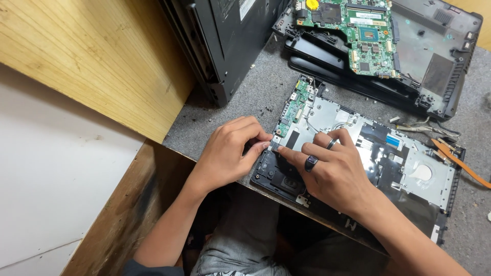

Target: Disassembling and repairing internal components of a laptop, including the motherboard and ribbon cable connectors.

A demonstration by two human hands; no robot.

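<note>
Left hand and right hand pinch together on the laptop chassis near-left corner. Grey mat beneath; plywood panel far left.

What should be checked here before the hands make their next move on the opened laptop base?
1. Both hands on the work: ok; left hand and right hand meet at the laptop base.
2. Grip on a part: cannot tell; fingertips hide it.
3. Base fully on the grey mat: not ok; its near edge overhangs.
4. Loose screws out of the way: ok, beside the base.
5. Orange ribbon cable free: ok, lying loose.
</note>
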